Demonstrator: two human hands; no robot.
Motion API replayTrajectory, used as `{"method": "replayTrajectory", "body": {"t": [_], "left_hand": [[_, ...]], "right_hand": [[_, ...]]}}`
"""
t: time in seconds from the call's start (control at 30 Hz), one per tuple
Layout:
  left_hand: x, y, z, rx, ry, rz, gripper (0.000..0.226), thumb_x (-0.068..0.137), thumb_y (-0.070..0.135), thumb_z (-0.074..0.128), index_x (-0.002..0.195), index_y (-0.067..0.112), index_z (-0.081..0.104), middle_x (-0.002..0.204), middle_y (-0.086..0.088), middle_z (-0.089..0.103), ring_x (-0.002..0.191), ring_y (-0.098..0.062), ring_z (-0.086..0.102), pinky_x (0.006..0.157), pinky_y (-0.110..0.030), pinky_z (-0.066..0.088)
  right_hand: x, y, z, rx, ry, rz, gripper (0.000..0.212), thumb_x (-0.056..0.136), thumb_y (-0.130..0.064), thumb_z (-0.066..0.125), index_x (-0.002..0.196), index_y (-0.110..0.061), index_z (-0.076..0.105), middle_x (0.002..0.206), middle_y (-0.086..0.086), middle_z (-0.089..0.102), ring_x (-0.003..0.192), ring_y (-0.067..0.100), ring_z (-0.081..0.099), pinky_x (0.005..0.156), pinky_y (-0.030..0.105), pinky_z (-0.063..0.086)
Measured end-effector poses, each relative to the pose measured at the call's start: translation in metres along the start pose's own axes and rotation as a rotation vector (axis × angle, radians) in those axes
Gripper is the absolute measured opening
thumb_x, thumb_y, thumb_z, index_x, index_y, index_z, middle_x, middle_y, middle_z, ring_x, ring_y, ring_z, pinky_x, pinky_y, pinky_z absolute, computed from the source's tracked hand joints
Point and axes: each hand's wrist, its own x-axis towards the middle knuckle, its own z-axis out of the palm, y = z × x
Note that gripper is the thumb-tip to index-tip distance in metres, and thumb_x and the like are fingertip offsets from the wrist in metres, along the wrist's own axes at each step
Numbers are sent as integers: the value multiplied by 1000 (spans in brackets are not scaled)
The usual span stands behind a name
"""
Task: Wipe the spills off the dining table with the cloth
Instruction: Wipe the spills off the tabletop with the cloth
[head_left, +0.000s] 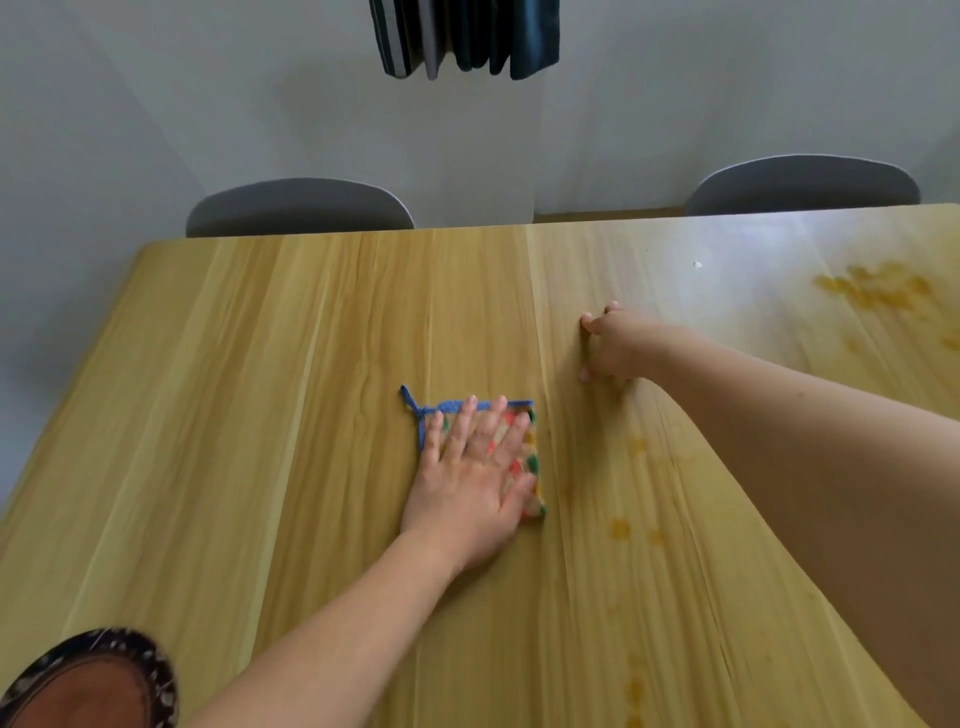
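Observation:
A small square cloth (530, 441) with a blue border, a loop at its corner and coloured patches lies flat on the wooden dining table (260, 415). My left hand (475, 478) presses flat on it with straight, spread fingers. My right hand (615, 345) rests on the bare table farther back and to the right, fingertips down, holding nothing. Orange spill drops (621, 527) dot the wood just right of the cloth, and more run toward the near edge. A larger orange spill patch (878, 288) sits at the far right.
Two grey chair backs (298, 205) (802, 184) stand behind the table's far edge. Dark fabric (467, 36) hangs on the white wall above. A dark patterned bowl (88, 686) sits at the near left corner. A tiny white speck (697, 265) lies near the far edge.

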Motion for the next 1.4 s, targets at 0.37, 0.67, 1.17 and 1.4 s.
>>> {"method": "replayTrajectory", "body": {"t": [0.37,0.67,1.17,1.4], "left_hand": [[-53,16,7,24,-55,38,69,86,62,2,149,37,-8,160,10,-14,146,-18,-19,115,-49,-15],[-23,32,-5,-39,-103,-92,61,98,54,14,151,34,-9,159,8,-18,145,-19,-21,114,-49,-17],[-145,39,8,-40,-170,-86,64,97,56,18,150,37,-13,158,10,-23,143,-16,-27,113,-47,-21],[-33,19,-13,-120,-163,-236,65,96,57,21,152,36,-7,160,8,-15,146,-19,-19,114,-49,-17]], "right_hand": [[-122,14,108,354,521,-120,50,97,-23,46,144,-12,38,153,7,32,139,25,31,114,32,22],[-221,36,161,274,339,7,65,97,-37,48,152,-17,20,158,1,17,145,18,15,117,30,15],[-234,28,158,201,-10,66,73,97,-37,50,153,-13,10,160,9,-4,147,27,5,115,37,19],[-226,29,159,182,-20,70,73,97,-36,50,153,-13,9,160,8,-5,147,27,5,116,38,21]]}}
